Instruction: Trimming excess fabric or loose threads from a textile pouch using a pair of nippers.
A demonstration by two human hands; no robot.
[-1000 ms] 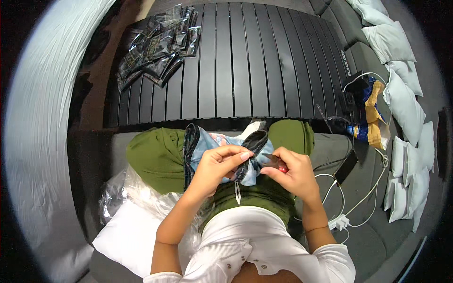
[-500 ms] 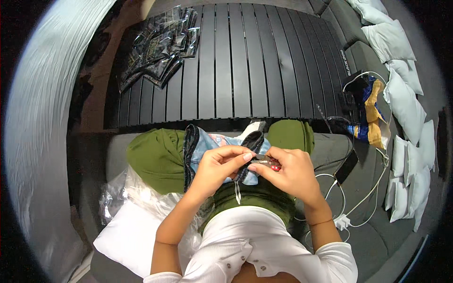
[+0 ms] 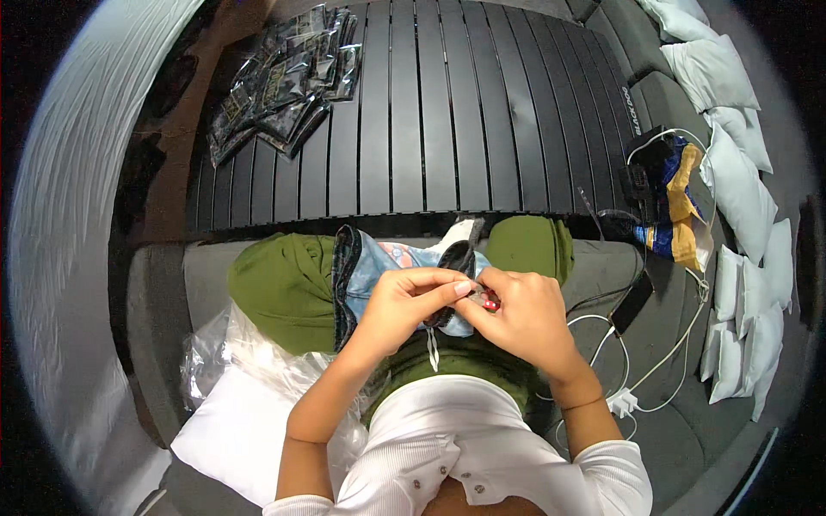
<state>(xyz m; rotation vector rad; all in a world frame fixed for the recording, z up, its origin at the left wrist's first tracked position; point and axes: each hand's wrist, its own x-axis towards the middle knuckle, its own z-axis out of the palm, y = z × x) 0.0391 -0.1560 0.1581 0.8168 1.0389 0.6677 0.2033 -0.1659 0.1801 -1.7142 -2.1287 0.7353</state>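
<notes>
Over my lap lies a light-blue cloth piece (image 3: 368,271) with dark edges, a pink patch and a black band near my fingers. My left hand (image 3: 413,305) is closed in a pinch above it, thumb and forefinger pressed together; what they hold is hidden. Fingertips against it, my right hand (image 3: 525,314) is closed around a small red and silvery item (image 3: 490,304), red with pale spots, whose kind I cannot make out. A white drawstring (image 3: 433,348) hangs below my hands.
Ahead stands a black slatted table (image 3: 430,112) bearing black plastic packets (image 3: 288,86). Right are a blue-and-yellow bag (image 3: 684,206), a dark phone (image 3: 632,305), white cables and a plug (image 3: 621,402). Left, a clear plastic bag (image 3: 249,344) and white cushion (image 3: 237,434) lie on the grey seat.
My hands have drawn closer together, with the right fingers turned further over the small red and silvery item. Less of its silvery part shows now.
</notes>
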